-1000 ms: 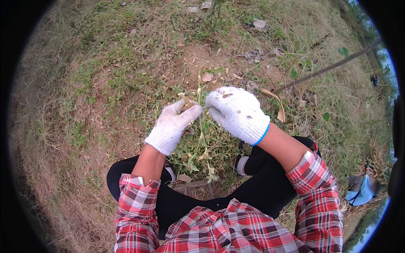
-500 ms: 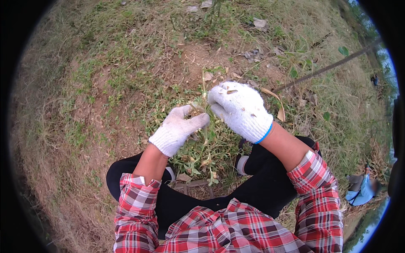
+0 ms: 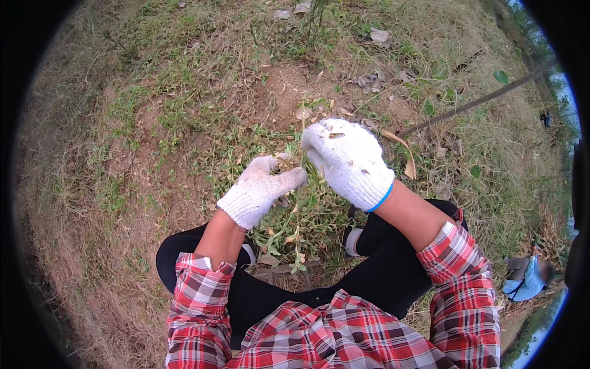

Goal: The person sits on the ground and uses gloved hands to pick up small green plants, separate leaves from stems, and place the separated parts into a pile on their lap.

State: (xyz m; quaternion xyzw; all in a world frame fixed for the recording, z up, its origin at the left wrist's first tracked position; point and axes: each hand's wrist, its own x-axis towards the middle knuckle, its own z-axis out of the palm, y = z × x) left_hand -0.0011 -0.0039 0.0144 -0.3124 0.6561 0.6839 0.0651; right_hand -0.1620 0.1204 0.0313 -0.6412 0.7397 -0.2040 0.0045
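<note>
Both my hands wear white knitted gloves and are close together above a patch of low green plants. My left hand (image 3: 259, 187) is curled, its thumb and fingers closed around a leafy plant stem (image 3: 298, 246) with dry, brownish bits. The stem's leafy end hangs toward my lap. Beside it, my right hand (image 3: 350, 163) is closed, knuckles up, at the upper part of the same stem; its fingertips are hidden under the glove. Bits of dry leaf cling to the back of the right glove, which has a blue cuff edge.
Cut greenery (image 3: 319, 227) lies between my bent legs, near a grey bar-like frame (image 3: 283, 269). Bare reddish soil (image 3: 289, 83) and dry grass surround it. A thin dark stick (image 3: 479, 98) slants in from the right. Another person in blue (image 3: 527, 284) is at far right.
My right hand has shifted slightly left and the left hand barely moved. The stem between them has tilted, its leafy lower end swinging a little to the left.
</note>
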